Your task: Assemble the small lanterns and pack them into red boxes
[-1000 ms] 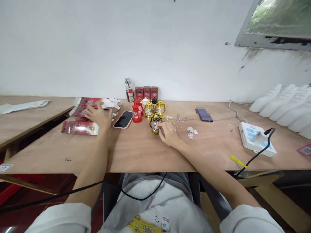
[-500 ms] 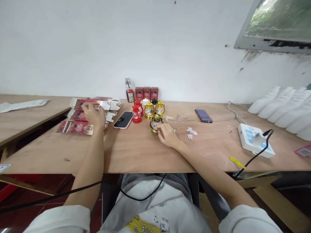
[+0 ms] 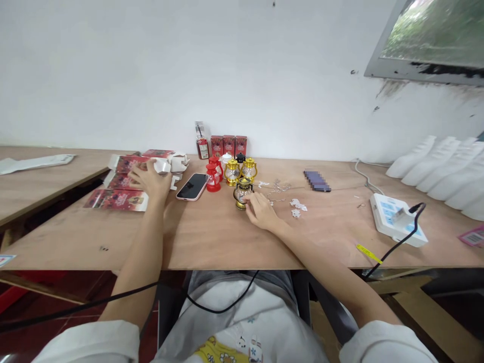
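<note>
On the wood-grained bench (image 3: 219,239), my right hand (image 3: 261,209) curls against one round-bellied bronze lantern (image 3: 241,202), grip unclear; my left hand (image 3: 152,181) splays over glossy flat cartons (image 3: 117,199). Beyond stand two red lanterns (image 3: 213,180), two shiny gold lanterns (image 3: 232,174) and three cardboard boxes (image 3: 228,145).

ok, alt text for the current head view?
A right hand touches a bronze-colored lantern on a wooden table, while the left hand is over flat red cartons. Red lanterns and gold lanterns stand just beyond the bronze one; a dark-screened phone lies left of them.
</note>
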